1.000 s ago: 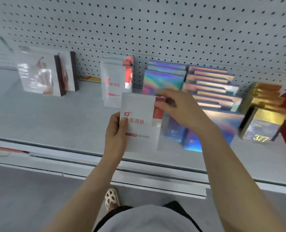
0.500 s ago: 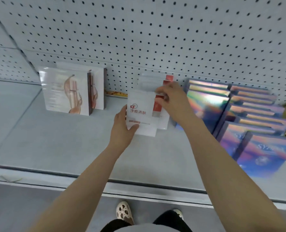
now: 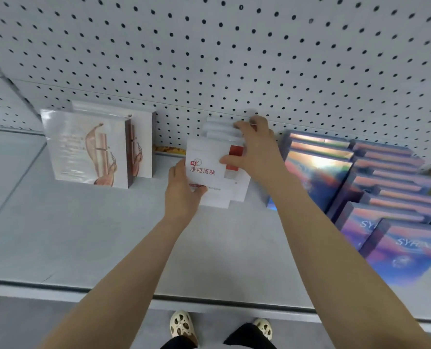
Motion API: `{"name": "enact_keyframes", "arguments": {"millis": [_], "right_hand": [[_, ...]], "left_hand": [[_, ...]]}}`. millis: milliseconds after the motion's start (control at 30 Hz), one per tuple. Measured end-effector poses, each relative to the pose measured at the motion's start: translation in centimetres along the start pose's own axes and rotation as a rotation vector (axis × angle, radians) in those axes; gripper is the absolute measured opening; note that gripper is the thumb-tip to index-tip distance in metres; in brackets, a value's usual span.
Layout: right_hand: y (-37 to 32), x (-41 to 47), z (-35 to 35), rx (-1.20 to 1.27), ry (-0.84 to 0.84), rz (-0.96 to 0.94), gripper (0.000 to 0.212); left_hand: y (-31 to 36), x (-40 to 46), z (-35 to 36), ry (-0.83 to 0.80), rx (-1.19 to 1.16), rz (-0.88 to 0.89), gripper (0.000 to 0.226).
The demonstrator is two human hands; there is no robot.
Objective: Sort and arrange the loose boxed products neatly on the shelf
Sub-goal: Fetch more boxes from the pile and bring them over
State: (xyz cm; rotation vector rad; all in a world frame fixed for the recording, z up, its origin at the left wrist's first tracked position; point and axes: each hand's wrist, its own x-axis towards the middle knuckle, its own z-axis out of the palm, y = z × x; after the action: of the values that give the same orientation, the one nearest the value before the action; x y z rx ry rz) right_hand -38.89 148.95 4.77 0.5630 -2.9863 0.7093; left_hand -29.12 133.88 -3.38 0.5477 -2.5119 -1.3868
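While your left hand (image 3: 184,195) grips the lower left corner of the white box with red lettering (image 3: 206,177), thumb curled across its front, the box stands upright on the grey shelf (image 3: 83,235), right at the front of a short row of matching white boxes (image 3: 222,129) that runs back to the pegboard wall (image 3: 234,59). Your right hand (image 3: 257,149) is up on that row, fingers curled over the top edges of the rear boxes and thumb pressing the red panel on the front box (a spread, clawed grip, not a fist). Over to your left, two larger cream boxes with a bronze swirl print (image 3: 91,149) stand side by side against the wall, well apart from the white row. On your right, iridescent blue-purple boxes (image 3: 385,197) sit in overlapping rows, the nearest just beside your right forearm. Down below the shelf lip, your pale perforated clogs (image 3: 182,326) show.
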Motion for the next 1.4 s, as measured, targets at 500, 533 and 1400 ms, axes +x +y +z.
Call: {"name": "enact_keyframes", "arguments": {"millis": [500, 533, 1400], "right_hand": [[-0.3, -0.3, 0.7, -0.058, 0.014, -0.032, 0.084], [-0.4, -0.5, 0.6, -0.072, 0.008, -0.039, 0.084], [-12.8, -22.0, 12.9, 0.107, -0.204, -0.642, 0.034]], "left_hand": [[-1.2, 0.9, -0.9, -0.083, 0.000, 0.010, 0.070], [-1.4, 0.7, -1.1, -0.085, 0.013, 0.018, 0.070], [-10.9, -27.7, -16.9, 0.539, -0.078, -0.350, 0.027]]}}
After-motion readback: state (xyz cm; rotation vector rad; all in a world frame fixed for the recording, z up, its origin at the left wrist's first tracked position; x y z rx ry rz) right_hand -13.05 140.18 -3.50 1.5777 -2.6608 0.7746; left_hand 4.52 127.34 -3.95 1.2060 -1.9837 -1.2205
